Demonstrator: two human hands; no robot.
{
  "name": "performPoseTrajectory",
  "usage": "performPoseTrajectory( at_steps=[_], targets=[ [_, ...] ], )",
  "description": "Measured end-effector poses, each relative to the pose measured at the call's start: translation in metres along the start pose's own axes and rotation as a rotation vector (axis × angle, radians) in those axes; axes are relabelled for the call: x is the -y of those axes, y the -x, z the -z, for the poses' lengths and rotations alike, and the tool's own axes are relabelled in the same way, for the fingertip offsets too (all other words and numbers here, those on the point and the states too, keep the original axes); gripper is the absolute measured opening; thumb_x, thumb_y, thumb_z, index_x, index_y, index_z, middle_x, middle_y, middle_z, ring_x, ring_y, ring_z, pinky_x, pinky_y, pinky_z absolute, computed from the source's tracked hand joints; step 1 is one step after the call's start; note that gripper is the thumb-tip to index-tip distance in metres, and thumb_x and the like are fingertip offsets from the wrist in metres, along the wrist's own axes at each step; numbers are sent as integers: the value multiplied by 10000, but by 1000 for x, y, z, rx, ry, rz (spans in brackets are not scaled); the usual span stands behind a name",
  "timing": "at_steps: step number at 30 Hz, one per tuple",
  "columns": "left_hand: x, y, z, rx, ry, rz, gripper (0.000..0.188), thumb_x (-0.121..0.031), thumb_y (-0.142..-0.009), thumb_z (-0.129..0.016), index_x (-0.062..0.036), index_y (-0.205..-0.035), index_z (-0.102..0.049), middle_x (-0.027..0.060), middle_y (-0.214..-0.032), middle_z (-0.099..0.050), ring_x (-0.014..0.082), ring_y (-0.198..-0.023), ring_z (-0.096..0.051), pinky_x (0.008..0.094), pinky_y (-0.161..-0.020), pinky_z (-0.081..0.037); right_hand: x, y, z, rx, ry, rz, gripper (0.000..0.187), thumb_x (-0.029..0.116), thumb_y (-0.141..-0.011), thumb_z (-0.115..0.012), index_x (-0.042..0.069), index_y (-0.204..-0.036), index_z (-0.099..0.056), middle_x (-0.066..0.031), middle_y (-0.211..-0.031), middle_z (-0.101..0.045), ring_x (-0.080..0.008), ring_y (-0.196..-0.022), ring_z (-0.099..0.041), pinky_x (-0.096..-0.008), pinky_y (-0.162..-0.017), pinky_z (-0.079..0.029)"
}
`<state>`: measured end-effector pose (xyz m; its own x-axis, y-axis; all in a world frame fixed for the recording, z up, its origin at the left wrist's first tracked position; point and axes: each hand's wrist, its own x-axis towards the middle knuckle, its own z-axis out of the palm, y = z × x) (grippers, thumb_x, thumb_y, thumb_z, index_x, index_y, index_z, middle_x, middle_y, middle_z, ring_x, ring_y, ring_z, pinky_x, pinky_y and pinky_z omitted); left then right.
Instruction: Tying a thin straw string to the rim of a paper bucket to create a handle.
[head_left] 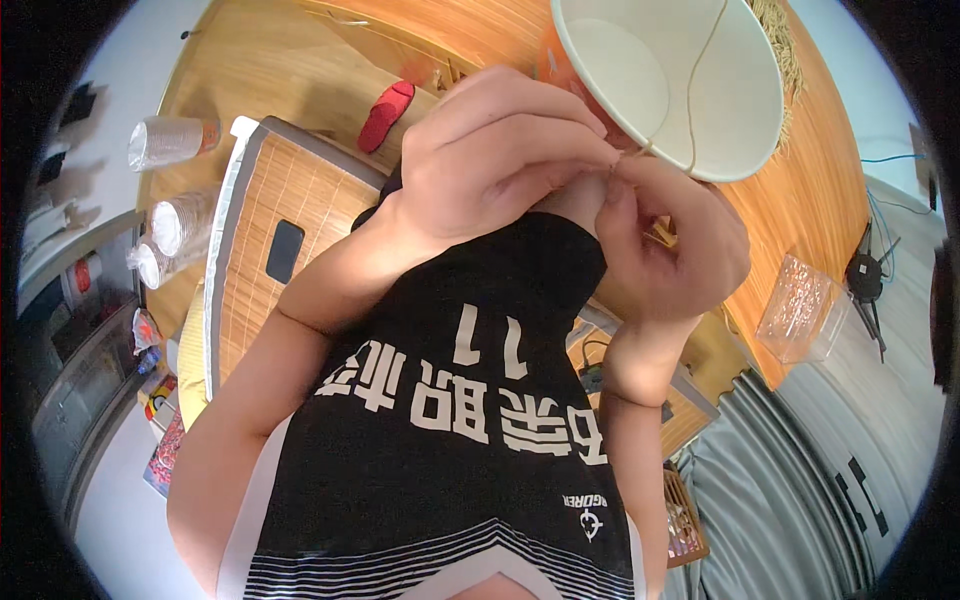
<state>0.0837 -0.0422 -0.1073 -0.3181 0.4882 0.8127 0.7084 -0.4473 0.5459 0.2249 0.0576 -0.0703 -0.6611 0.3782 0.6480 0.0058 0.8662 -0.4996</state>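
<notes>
A thin beige string (pixel 692 95) runs across the mouth of a large paper bucket (pixel 768 130), white inside and orange outside, and over its near rim to my hands. My left hand (pixel 490 155) is closed, its thumb and fingertips pinching the string's near end. Against it, my right hand (pixel 675 240) pinches the same spot with thumb and forefinger, its other fingers curled. The fingertips of both hands nearly touch, so what lies between them is mostly hidden. Behind the bucket, at the right, a bundle of beige strings (pixel 785 50) lies on the wooden table (pixel 825 130).
A clear plastic box (pixel 800 310) stands at the table's right edge, with a black device with antennas (pixel 868 280) beyond it. A phone (pixel 285 250) lies on a bamboo mat at the left. Stacked clear cups (pixel 175 142) stand farther left. On the floor is a red slipper (pixel 385 115).
</notes>
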Motion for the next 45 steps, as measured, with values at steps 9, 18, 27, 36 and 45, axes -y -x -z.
performPoseTrajectory(
  at_steps=[9, 18, 27, 36, 45],
  targets=[
    [-8, 4, -2, -29, 29, 122, 208, 31, -701, -767, -36, -885, -695, 101, -872, -667, 220, -779, -633, 293, -689, -500, 19, -4, 6, 9, -280, -551, 125, -21, -768, -697, 25, -884, -680, 20, -592, -607, 4, -524, -508, -152, -484, -367],
    [-21, -3, -2, -30, 146, 328, 234, 67, -708, -754, -7, -920, -688, 90, -867, -661, 161, -746, -625, 236, -670, -480, 28, -9, 10, -22, -291, -674, 84, -15, -807, -682, -2, -889, -670, 25, -640, -616, 9, -546, -500, -139, -505, -358],
    [-19, 1, -5, 48, 201, 439, 194, 73, -730, -719, 10, -911, -688, 74, -847, -662, 97, -691, -602, 200, -616, -466, 29, -9, 8, 2, -321, -705, 76, -17, -815, -670, -6, -890, -662, 27, -640, -611, 14, -542, -498, -132, -505, -350],
    [-31, 0, -5, -66, -43, 273, 238, 83, -654, -760, -10, -860, -684, 61, -789, -636, 132, -627, -578, 223, -587, -459, 27, -8, 9, -44, -288, -689, 83, -27, -812, -663, -14, -894, -654, 18, -646, -615, 10, -527, -498, -127, -494, -337],
    [-21, 3, -10, -35, -85, 139, 258, 85, -655, -761, 15, -897, -704, 83, -801, -641, 167, -663, -609, 250, -577, -490, 30, -11, 13, -14, -383, -788, 72, -9, -825, -661, -18, -895, -648, 29, -608, -583, 10, -487, -457, -137, -457, -294]
  ],
)
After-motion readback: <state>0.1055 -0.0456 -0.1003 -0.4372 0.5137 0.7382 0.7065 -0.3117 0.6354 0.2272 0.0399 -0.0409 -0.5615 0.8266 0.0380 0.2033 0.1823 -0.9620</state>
